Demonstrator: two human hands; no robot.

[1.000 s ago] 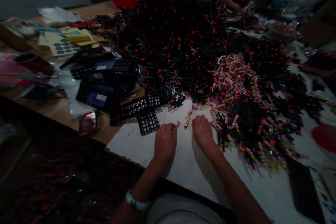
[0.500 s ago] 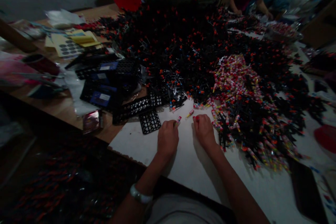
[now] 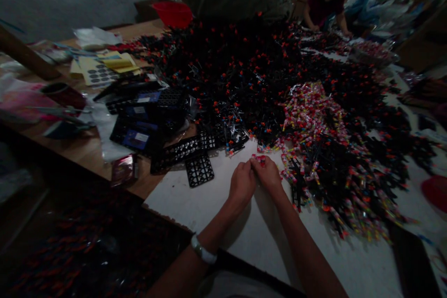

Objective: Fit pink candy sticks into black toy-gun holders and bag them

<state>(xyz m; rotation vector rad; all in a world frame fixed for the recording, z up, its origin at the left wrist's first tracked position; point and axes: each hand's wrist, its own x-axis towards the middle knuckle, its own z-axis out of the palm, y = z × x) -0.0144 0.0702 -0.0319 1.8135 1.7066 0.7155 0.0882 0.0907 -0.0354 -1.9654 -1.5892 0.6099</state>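
My left hand and my right hand meet over the white board, both closed, fingertips touching. Between the fingertips show small pink-and-red wrapped tubes, mostly covered by the fingers, so I cannot tell how many there are. Just beyond and to the right lies a heap of similar pink, white and yellow tubes. Behind my hands spreads a large pile of small black plastic pieces with orange tips.
Black lattice trays and dark packs with blue labels lie to the left. A red basin stands at the back. A black flat object rests at right. Another person sits across the table.
My left hand has moved right with its tube to meet my right hand. The single tube that lay on the board between them no longer shows there. The view has tilted slightly upward.
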